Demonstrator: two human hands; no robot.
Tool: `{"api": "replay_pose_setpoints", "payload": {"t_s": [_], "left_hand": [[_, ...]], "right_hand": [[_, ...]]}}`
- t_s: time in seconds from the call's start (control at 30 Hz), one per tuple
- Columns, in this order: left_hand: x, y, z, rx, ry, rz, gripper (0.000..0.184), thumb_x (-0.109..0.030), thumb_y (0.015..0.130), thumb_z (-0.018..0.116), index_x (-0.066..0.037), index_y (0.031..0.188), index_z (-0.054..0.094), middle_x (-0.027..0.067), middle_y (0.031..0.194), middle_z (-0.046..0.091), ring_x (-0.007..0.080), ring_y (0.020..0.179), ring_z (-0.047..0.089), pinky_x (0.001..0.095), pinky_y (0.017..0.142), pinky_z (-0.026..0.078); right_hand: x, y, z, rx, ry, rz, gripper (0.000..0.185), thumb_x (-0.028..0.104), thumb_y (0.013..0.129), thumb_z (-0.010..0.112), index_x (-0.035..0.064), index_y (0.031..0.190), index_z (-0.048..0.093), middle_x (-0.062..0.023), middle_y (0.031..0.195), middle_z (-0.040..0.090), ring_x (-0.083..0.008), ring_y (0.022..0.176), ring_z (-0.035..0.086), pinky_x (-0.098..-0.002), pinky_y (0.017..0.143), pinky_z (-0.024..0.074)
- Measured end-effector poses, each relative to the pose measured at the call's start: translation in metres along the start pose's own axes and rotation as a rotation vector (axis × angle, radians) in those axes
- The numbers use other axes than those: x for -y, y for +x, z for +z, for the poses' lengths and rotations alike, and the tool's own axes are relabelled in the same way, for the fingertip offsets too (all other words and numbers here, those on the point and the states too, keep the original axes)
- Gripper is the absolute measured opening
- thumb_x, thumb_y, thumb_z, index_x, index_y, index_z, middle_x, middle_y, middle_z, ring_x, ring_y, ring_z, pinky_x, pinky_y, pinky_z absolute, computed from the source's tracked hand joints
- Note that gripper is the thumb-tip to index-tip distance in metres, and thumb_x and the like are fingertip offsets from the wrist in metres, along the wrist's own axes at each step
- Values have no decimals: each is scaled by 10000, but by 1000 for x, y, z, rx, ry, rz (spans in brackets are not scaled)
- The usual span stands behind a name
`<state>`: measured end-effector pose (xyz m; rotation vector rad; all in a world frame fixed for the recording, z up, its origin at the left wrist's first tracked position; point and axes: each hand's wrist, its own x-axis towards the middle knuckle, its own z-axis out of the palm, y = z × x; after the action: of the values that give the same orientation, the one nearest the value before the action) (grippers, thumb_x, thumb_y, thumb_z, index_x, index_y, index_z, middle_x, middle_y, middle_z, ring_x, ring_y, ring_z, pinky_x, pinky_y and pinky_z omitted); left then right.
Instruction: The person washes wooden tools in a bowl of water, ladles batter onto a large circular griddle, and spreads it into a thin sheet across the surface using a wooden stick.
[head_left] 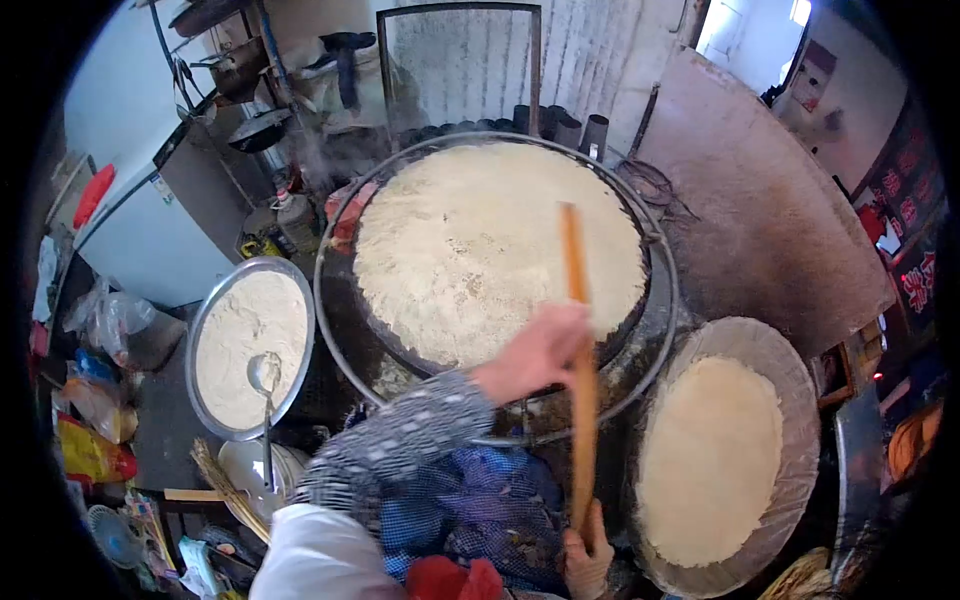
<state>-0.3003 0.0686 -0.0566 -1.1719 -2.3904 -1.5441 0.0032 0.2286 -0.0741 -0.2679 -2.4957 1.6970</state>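
A long flat wooden stick (584, 420) is held nearly upright in the view, its far end over a big round griddle. My left hand (543, 350) reaches across from the left and grips the stick around its middle. Lower down, my right hand (588, 553) is closed around the stick's near end. Pale batter (490, 240) covers most of the griddle in a wide, thin round sheet, with small rough patches near its middle. A metal ring (322, 290) runs around the griddle.
At the left stands a metal basin (193, 365) of batter with a ladle (265, 375) in it. A lined oval basket (803, 450) at the right holds a pale round sheet. A large brown board (770, 200) leans behind it. Bags lie at the far left.
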Motion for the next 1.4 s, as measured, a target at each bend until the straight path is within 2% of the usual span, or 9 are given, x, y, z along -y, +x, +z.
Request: {"api": "replay_pose_setpoints", "payload": {"t_s": [0.13, 0.17, 0.3, 0.6, 0.83, 1.03, 1.13, 1.3, 1.4], "left_hand": [[48, 70, 90, 310, 788, 409, 751, -439, 762, 663, 104, 1253, 492, 251, 1299, 489, 386, 1259, 423, 431, 1118, 323], [48, 75, 89, 427, 851, 360, 709, -421, 774, 662, 110, 1221, 514, 238, 1263, 527, 377, 1225, 459, 429, 1114, 334], [76, 72, 18, 424, 864, 45, 453, -366, 761, 658, 42, 956, 621, 207, 1038, 612, 341, 1062, 540, 412, 1052, 400], [114, -124, -189, 164, 1091, -235, 471, -398, 809, 581, 48, 958, 564, 195, 990, 554, 357, 1047, 530, 455, 987, 417], [40, -267, -243, -292, 1058, -443, 645, -454, 872, 579, 8, 1308, 470, 197, 1447, 375, 395, 1374, 288, 548, 1139, 167], [82, -268, -203, 269, 1095, -283, 471, -456, 836, 561, -12, 991, 556, 159, 1066, 554, 355, 1181, 457, 507, 1137, 227], [70, -273, -157, 39, 967, -140, 384, -421, 781, 622, -51, 832, 533, 115, 854, 551, 323, 873, 539, 479, 1076, 325], [-28, -220, -40, 213, 847, -725, 277, -336, 762, 666, -64, 723, 630, 131, 770, 590, 314, 856, 551, 457, 814, 416], [-31, -229, 68, -646, 11, -205, 249, -144, 820, 582, -6, 1026, 609, 181, 1017, 614, 320, 984, 565, 430, 913, 404]], "right_hand": [[-59, -1, -24, 0, 367, 417, 592, 176, 943, 586, 88, 1476, 344, -117, 1318, 534, -99, 1111, 527, -228, 917, 429], [12, 30, -29, -74, 578, 636, 641, 289, 913, 643, 101, 1463, 375, 15, 657, 533, -106, 452, 445, -282, 439, 364], [-12, 90, -28, 202, 788, 678, 638, 191, 949, 576, 81, 1501, 276, 2, 703, 510, -105, 448, 444, -305, 399, 347], [38, 130, 115, 703, 444, 422, 564, 199, 914, 605, 122, 1441, 422, 29, 715, 537, -73, 487, 476, -257, 443, 394], [41, 94, 119, 513, -231, -60, 520, 185, 864, 652, 142, 1365, 516, -185, 934, 693, -210, 742, 674, -342, 679, 528], [-55, 133, -14, -71, -984, -596, 562, 257, 927, 568, 258, 1455, 375, -161, 603, 601, -294, 483, 576, -408, 481, 463], [-19, 123, -65, -132, -155, 313, 519, 188, 993, 474, 240, 1488, 328, 53, 561, 427, -82, 413, 360, -251, 356, 296], [-7, 111, 25, 152, 94, 171, 533, 228, 956, 559, 195, 1461, 391, 31, 677, 502, -52, 427, 380, -220, 360, 328], [22, 83, 112, 660, -15, 5, 475, 104, 887, 633, 97, 1352, 539, -19, 897, 633, -70, 569, 519, -242, 488, 451]]}}
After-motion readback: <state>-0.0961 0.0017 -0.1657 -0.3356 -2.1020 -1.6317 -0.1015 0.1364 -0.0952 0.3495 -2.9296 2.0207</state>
